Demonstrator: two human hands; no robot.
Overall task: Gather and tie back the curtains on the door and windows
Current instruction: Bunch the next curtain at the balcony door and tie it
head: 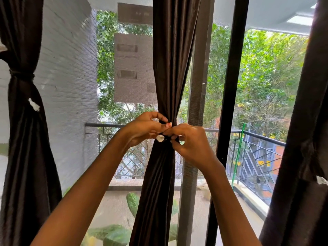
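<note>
1. Presently, centre frame: middle curtain, gathered into a narrow waist.
2. Grip: left hand and right hand both pinch the dark tie there.
3. Advice: cinch evenly, level and snug, keeping folds bundled.

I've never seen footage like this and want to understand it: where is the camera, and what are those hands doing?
There is no machine here: a person wears one wide-angle camera on the head, so you look forward and down along both bare arms. The left hand and right hand meet at the gathered middle curtain, dark brown, and each pinches the dark tie band wrapped round it, which has a white tip. The left curtain is already cinched by its own tie. Another dark curtain hangs at the right edge. Outside are a balcony railing and trees.
</note>
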